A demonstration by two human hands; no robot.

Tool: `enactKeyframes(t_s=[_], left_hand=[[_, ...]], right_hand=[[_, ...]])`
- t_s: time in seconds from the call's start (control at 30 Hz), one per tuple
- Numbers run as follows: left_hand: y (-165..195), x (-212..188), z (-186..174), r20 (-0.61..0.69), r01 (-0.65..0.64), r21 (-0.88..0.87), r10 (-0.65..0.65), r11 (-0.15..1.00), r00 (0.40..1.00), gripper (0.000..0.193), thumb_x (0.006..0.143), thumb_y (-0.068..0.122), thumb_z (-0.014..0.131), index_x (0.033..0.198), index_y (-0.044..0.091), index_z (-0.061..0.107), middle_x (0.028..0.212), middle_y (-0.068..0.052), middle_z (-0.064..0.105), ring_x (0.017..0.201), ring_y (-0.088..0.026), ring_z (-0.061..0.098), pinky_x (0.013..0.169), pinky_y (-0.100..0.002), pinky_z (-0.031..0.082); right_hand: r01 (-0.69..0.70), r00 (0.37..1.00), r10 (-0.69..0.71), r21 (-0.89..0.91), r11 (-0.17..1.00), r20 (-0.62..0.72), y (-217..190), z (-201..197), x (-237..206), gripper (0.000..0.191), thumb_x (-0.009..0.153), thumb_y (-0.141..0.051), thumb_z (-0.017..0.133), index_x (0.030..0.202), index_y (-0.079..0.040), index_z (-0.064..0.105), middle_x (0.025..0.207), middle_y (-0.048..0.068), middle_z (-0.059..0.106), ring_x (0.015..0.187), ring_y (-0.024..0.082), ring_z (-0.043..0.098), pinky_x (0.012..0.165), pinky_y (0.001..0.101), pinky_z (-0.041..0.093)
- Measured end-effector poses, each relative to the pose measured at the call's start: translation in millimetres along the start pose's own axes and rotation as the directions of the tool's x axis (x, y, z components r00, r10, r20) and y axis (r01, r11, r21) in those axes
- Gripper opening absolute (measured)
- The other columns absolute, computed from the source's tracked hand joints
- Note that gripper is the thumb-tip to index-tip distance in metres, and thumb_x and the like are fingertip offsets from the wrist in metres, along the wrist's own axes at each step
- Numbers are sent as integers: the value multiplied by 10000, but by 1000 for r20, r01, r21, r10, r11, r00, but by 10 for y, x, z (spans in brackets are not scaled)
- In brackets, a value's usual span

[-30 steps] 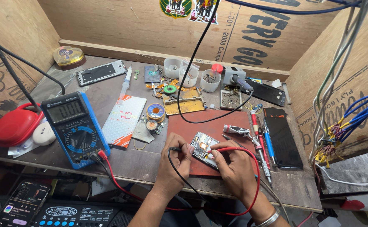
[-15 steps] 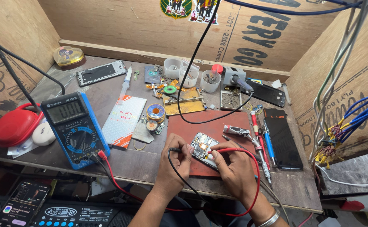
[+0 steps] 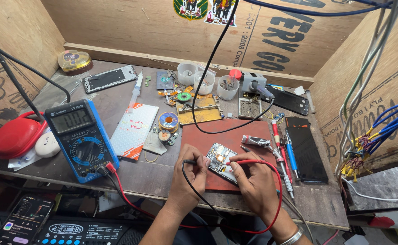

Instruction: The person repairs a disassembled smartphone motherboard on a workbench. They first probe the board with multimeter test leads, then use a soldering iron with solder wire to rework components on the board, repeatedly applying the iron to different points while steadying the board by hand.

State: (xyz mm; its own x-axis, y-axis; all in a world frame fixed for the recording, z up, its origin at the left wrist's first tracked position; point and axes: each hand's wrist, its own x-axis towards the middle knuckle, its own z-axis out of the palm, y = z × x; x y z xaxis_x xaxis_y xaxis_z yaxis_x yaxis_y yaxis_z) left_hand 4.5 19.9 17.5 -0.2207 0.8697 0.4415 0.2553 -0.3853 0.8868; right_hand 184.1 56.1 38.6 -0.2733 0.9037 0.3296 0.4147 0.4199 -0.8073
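Two probes on a circuit board [image 3: 220,159] at the front of the table [image 3: 153,177].
The left hand [image 3: 189,181] is closed around a black probe [image 3: 190,162], tip at the board's left edge; the right hand [image 3: 252,180] pinches a red probe [image 3: 249,162] whose tip meets the board's right side. The board lies on a red mat [image 3: 235,134]. Both leads run to the blue multimeter [image 3: 81,138] on the left, beside a red case [image 3: 13,136].

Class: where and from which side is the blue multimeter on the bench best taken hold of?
Take the blue multimeter across its long side edges, above the dial, coming from above. It lies flat, face up, and the red lead and black lead plug in at its bottom end.
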Motion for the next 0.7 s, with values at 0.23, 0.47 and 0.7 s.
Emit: enactKeyframes(t_s=[0.23,0.47,0.7], left_hand=[[25,9,-10,9,45,-21,-45,999,999,203,972,11,590,834,40,444,894,-62,487,760,-148,546,683,-286,503],[36,9,-8,12,50,-31,-49,998,999,210,969,16,598,827,40,445,892,-64,486,746,-156,533,672,-296,494],[29,-5,-12,-4,34,4,-34,999,999,211,970,5,609,832,32,452,882,-67,490,737,-160,516,674,-290,479]], right_hand=[[3,1000,-3,-20,1000,4,-2,3,1,162,929,-148,653,1006,-21,718,831,90,751,752,170,738,666,305,559],[6,1000,-6,-16,1000,5,-12,2,5,169,923,-154,655,1010,-24,717,838,90,747,762,175,739,675,310,559],[23,1000,-23,-43,999,-2,9,8,-12,169,925,-154,657,1001,-18,721,867,98,743,774,184,726,688,318,556]])
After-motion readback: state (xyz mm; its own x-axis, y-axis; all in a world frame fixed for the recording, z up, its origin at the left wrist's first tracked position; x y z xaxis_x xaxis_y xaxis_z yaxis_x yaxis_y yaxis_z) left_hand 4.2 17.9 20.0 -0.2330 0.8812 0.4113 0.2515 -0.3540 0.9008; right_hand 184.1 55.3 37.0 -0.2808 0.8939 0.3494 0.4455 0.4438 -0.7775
